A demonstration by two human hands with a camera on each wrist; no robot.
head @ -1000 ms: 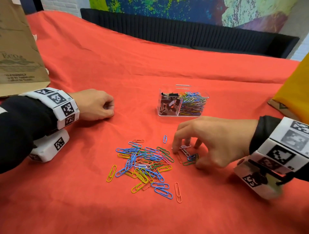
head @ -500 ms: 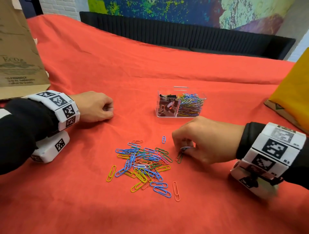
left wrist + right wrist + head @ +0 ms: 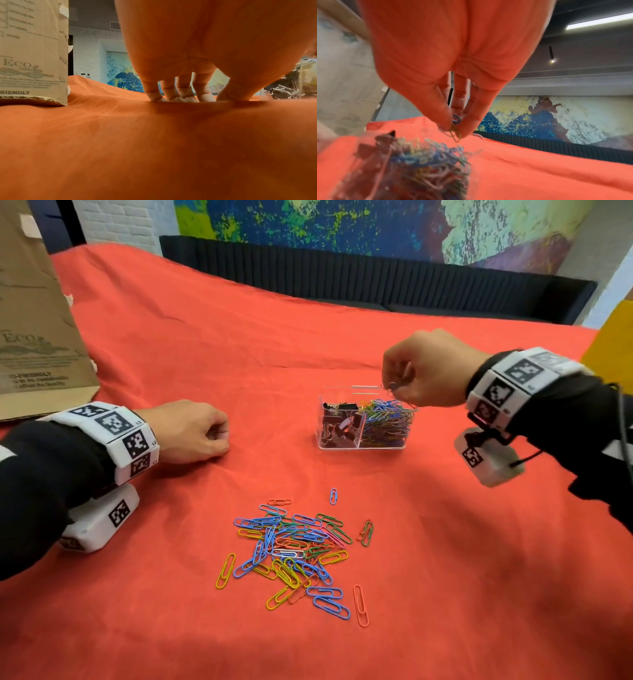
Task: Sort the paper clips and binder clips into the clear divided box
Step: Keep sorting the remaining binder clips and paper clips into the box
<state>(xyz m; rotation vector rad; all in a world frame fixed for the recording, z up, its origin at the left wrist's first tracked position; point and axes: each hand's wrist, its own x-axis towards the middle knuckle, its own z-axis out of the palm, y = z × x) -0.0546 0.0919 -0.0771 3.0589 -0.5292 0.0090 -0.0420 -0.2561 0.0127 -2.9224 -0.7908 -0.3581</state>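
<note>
Clear divided box (image 3: pixel 364 445) — stands on the red-covered bench (image 3: pixel 479 542), right of centre, toward the far side. Left compartment: black binder clips (image 3: pixel 337 422), heaped near the rim. Right compartment: coloured paper clips (image 3: pixel 387 421), a full tangle reaching the top edge.

Loose paper clips (image 3: pixel 291 549) — one pile on the cloth, near side, in front of the box and well apart from it. Blue, green, yellow, orange and white, several dozen at a guess. Outliers: a single blue clip on the far edge, a green-and-orange pair to the right, an orange one nearest the viewer. No binder clips show on the cloth.

Right hand (image 3: pixel 424 371) — raised over the box's right compartment, fingertips drawn together in a pinch on a small bunch of paper clips (image 3: pixel 455 126); blue and yellow ones show in the wrist view, though that view is blurred and the count is unclear. The clips hang just above the heap in the box, not yet let go.

Left hand (image 3: pixel 191 433) — resting on the cloth to the left, well away from box and pile, fingers loosely curled under, holding nothing.

Cardboard box (image 3: pixel 30 313) — far left, printed side facing in.

Progress, judged — binder clips appear all sorted; paper clips more than half in. Remaining: drop this bunch, then clear the pile in further handfuls.
</note>
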